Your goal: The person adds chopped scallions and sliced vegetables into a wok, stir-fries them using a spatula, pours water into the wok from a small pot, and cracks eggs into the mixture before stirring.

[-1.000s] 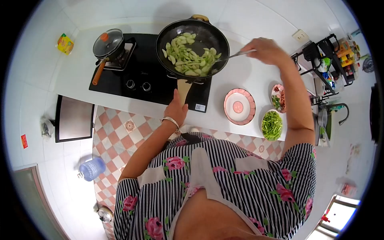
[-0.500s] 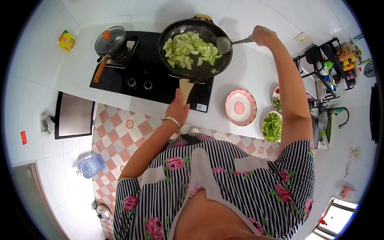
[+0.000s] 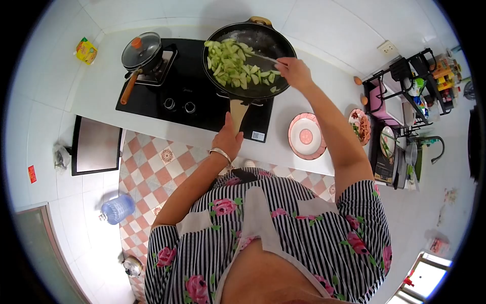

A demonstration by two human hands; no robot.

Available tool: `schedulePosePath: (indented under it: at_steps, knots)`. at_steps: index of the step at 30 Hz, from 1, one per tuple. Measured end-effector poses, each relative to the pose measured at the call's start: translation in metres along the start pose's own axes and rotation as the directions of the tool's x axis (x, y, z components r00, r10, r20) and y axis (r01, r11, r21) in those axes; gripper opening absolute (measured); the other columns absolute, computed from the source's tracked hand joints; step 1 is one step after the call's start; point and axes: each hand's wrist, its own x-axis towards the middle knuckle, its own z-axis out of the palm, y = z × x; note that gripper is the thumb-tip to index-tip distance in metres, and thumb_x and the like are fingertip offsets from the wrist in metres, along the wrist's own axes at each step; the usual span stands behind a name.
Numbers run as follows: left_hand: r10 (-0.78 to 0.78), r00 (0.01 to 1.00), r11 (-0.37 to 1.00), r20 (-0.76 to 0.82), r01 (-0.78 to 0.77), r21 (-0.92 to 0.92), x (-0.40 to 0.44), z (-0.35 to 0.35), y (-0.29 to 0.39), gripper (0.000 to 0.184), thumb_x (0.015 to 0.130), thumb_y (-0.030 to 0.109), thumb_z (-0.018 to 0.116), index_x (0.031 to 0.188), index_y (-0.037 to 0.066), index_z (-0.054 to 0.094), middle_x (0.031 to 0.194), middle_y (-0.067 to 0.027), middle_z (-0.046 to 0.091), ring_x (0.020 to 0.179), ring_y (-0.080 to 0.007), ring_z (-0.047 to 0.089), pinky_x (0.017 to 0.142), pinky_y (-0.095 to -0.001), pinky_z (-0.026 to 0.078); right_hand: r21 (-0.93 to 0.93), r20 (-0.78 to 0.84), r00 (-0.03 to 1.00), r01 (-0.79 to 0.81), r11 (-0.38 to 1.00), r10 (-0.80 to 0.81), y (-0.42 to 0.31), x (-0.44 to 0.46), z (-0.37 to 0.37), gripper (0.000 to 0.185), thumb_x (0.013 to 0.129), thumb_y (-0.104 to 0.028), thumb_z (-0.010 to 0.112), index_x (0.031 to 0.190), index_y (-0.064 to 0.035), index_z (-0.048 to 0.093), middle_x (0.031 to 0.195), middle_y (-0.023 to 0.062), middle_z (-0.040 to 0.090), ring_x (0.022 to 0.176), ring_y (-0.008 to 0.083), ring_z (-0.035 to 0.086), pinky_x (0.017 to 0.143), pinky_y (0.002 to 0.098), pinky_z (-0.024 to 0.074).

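Observation:
A black wok (image 3: 271, 43) sits over the right side of the black gas stove (image 3: 147, 101). Pale green vegetable slices (image 3: 228, 63) are heaped at the left of the wok, with a few spread along its lower right. My left hand (image 3: 227, 139) is wrapped round the wok's pale handle (image 3: 238, 112). Above the wok's right side, my right hand (image 3: 296, 73) grips a metal spatula (image 3: 266, 58), whose blade reaches left into the slices and is partly hidden there.
A pink-rimmed plate (image 3: 306, 136) lies on the white counter right of the stove. Beyond it are a plate of cut meat (image 3: 360, 126), two eggs and a black rack (image 3: 390, 96). A lidded pot (image 3: 143, 53) stands on the left burner.
My right hand has moved left and down over the wok, carrying the spatula from the right rim into the slices. The slices are pushed leftward. My left hand stays on the handle.

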Motion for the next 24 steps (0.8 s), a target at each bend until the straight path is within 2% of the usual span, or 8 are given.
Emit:
schedulePosePath:
  at_steps: [5,8,10,15,18,20,22,24]
  knots:
    - [0.056,0.996,0.998,-0.073,-0.056,-0.01,0.002,0.01,-0.009,0.078,0.084,0.024,0.058,0.142,0.001,0.012,0.098,-0.0274,0.061,0.086,-0.0411,0.06,0.077,-0.0458,0.048,-0.006,-0.159,0.957,0.243,0.97,-0.241,-0.008,-0.07,0.003,0.028,0.086,-0.025,0.057,0.113,-0.0188,0.061,0.093,0.0113,0.064,0.085,0.0336,0.06,0.07,0.0416,0.0487]
    - [0.043,0.997,0.999,-0.059,-0.044,-0.014,0.002,0.008,-0.008,0.079,0.083,0.024,0.058,0.142,0.0,0.012,0.098,-0.0274,0.061,0.086,-0.0405,0.06,0.077,-0.0456,0.048,-0.153,0.059,0.994,0.1,0.983,-0.092,-0.025,-0.108,-0.034,0.03,0.086,-0.021,0.056,0.116,-0.0197,0.06,0.091,0.0111,0.062,0.082,0.0335,0.059,0.07,0.0412,0.0478]
    - [0.042,0.998,0.999,-0.051,-0.043,-0.017,0.003,0.008,-0.007,0.079,0.083,0.024,0.059,0.142,0.0,0.012,0.097,-0.0272,0.061,0.086,-0.0403,0.06,0.076,-0.0454,0.048,-0.106,0.038,0.992,0.127,0.986,-0.124,-0.026,-0.127,-0.063,0.031,0.086,-0.019,0.057,0.116,-0.0199,0.059,0.085,0.0114,0.06,0.079,0.0333,0.059,0.069,0.0413,0.0474]
    - [0.057,0.997,0.998,-0.059,-0.058,-0.002,0.003,0.009,-0.008,0.08,0.083,0.024,0.059,0.142,-0.001,0.011,0.095,-0.0268,0.062,0.084,-0.0404,0.061,0.076,-0.0453,0.048,0.016,0.143,0.99,0.017,1.0,-0.02,-0.009,-0.137,-0.132,0.028,0.084,-0.017,0.058,0.112,-0.0168,0.063,0.096,0.0128,0.065,0.085,0.0328,0.061,0.072,0.0396,0.0477]
    - [0.039,0.998,0.999,-0.044,-0.038,0.018,0.003,0.006,-0.004,0.08,0.083,0.024,0.058,0.142,-0.002,0.011,0.095,-0.0267,0.062,0.083,-0.0405,0.061,0.076,-0.0451,0.048,-0.021,0.179,0.976,0.126,0.992,-0.12,-0.002,-0.113,-0.1,0.025,0.084,-0.016,0.057,0.109,-0.0151,0.065,0.1,0.0137,0.064,0.085,0.0335,0.061,0.073,0.0394,0.0483]
    - [0.039,0.999,0.999,-0.035,-0.038,0.009,0.002,0.005,-0.004,0.08,0.083,0.024,0.058,0.142,-0.002,0.011,0.095,-0.0268,0.061,0.084,-0.0404,0.061,0.076,-0.045,0.048,-0.041,0.002,0.971,0.239,0.97,-0.239,-0.012,-0.096,-0.053,0.026,0.085,-0.016,0.056,0.109,-0.0155,0.065,0.096,0.0131,0.065,0.082,0.0346,0.062,0.073,0.0409,0.0488]
    - [0.054,0.998,0.999,-0.045,-0.054,-0.004,0.003,0.007,-0.005,0.079,0.083,0.024,0.058,0.142,-0.001,0.011,0.096,-0.0272,0.061,0.084,-0.0405,0.06,0.077,-0.0449,0.048,0.012,-0.076,0.983,0.168,0.986,-0.166,-0.016,-0.066,-0.014,0.026,0.086,-0.017,0.054,0.109,-0.0174,0.065,0.093,0.0129,0.066,0.085,0.0338,0.062,0.074,0.0418,0.0492]
    - [0.084,0.994,0.996,-0.075,-0.085,-0.015,0.003,0.01,-0.009,0.079,0.084,0.023,0.058,0.142,-0.001,0.011,0.098,-0.0276,0.061,0.085,-0.0407,0.06,0.077,-0.045,0.048,-0.048,-0.174,0.978,0.106,0.993,-0.113,-0.025,-0.045,-0.008,0.025,0.086,-0.019,0.055,0.11,-0.019,0.065,0.09,0.0129,0.065,0.083,0.0334,0.062,0.072,0.0424,0.0493]
